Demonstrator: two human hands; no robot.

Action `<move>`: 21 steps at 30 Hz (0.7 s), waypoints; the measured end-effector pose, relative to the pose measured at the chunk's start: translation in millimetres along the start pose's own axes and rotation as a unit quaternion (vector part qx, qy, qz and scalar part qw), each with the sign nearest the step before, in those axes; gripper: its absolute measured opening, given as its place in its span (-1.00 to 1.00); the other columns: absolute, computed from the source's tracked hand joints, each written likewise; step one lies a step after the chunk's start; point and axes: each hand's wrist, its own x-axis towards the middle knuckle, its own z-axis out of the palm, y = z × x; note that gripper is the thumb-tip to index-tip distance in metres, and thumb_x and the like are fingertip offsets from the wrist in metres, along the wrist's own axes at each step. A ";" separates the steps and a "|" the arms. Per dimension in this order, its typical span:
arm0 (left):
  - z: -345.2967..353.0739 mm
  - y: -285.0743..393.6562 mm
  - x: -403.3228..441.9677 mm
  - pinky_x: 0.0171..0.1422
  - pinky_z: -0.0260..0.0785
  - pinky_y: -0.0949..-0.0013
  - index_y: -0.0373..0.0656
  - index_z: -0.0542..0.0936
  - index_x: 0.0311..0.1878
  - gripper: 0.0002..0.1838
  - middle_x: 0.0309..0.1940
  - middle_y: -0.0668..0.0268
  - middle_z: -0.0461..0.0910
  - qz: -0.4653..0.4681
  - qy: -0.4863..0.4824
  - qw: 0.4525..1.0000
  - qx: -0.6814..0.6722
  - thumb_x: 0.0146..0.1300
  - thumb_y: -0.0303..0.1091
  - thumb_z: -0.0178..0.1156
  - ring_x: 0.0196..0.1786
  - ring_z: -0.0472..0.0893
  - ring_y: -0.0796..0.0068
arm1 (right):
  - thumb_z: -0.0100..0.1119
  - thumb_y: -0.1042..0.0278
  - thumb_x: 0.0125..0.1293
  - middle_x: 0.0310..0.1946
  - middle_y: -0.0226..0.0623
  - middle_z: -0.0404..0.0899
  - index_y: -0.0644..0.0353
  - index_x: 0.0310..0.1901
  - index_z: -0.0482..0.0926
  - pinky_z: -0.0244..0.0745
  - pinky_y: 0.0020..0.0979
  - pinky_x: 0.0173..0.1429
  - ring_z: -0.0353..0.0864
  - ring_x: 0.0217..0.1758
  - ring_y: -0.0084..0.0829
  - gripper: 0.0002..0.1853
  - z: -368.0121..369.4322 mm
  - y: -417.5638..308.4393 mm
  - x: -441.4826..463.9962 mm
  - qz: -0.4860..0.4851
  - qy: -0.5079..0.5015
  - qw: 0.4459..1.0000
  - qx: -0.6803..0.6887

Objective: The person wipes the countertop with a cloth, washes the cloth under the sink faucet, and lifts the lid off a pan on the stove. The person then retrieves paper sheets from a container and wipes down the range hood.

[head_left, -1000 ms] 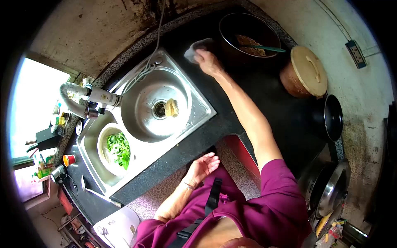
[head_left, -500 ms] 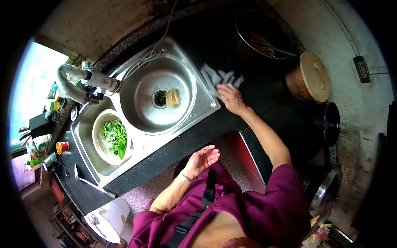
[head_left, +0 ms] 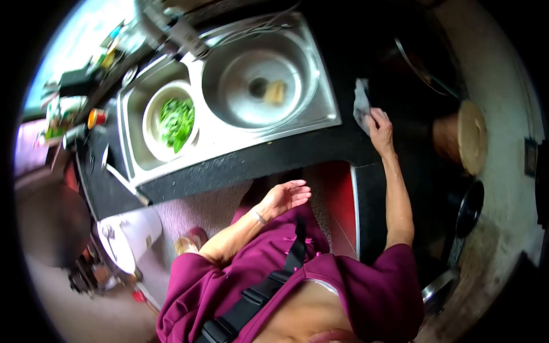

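Note:
My right hand grips a grey cloth on the black countertop, to the right of the steel sink. The fingers are bent over the cloth's near end. My left hand hangs in front of my body, below the counter's front edge, palm partly up. Its fingers are stretched out and nothing is in them. In the large basin a yellowish piece lies beside the drain; blur hides its kind. Green leaves fill a pale colander in the small basin.
A lidded brown pot and a dark pan stand right of my right arm. Another wide pot is farther back. A long-handled tool lies at the counter's left end, above a white bucket. A dark blurred shape appears far left.
My right hand has slid the cloth to the right, away from the sink's edge, and the cloth is now bunched narrower. The view has turned and shifted. My left hand stays open.

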 end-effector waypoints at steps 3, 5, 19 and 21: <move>-16.6 -4.4 -7.2 0.10 0.43 0.26 -0.26 0.43 0.00 -0.74 -0.11 0.09 0.52 0.017 0.012 0.999 -0.030 0.31 -0.38 -0.09 -0.05 0.55 0.24 | 0.11 0.45 0.04 -0.28 -0.32 0.42 0.19 -0.22 0.56 0.27 -0.24 -0.11 0.39 -0.15 -0.24 -0.79 34.5 -11.7 -27.3 -0.071 0.010 0.991 -0.116; -27.9 -5.1 -16.1 0.10 0.43 0.26 -0.27 0.43 0.00 -0.73 -0.11 0.09 0.52 0.025 0.017 0.999 -0.042 0.30 -0.38 -0.09 -0.06 0.55 0.23 | 0.13 0.43 0.04 -0.28 -0.31 0.41 0.18 -0.25 0.56 0.26 -0.24 -0.15 0.39 -0.19 -0.25 -0.81 45.4 -25.4 -45.6 -0.070 0.018 0.991 -0.112; -175.7 17.1 -139.3 0.16 0.38 0.18 -0.33 0.38 0.10 -0.64 -0.01 0.00 0.46 0.142 -0.016 0.979 -0.144 0.30 -0.35 -0.11 0.02 0.51 0.14 | 0.00 0.17 0.19 -0.30 -0.25 0.36 0.12 -0.32 0.48 0.27 -0.16 -0.22 0.37 -0.22 -0.17 -0.79 230.2 -238.7 -93.9 0.067 0.114 0.975 -0.181; -205.9 24.7 -164.3 0.15 0.39 0.18 -0.32 0.38 0.10 -0.64 -0.01 0.00 0.46 0.173 -0.050 0.972 -0.152 0.29 -0.36 -0.10 0.01 0.51 0.16 | 0.01 0.18 0.19 -0.30 -0.26 0.36 0.12 -0.32 0.47 0.27 -0.17 -0.22 0.38 -0.22 -0.18 -0.80 252.6 -264.7 -98.6 0.065 0.106 0.973 -0.196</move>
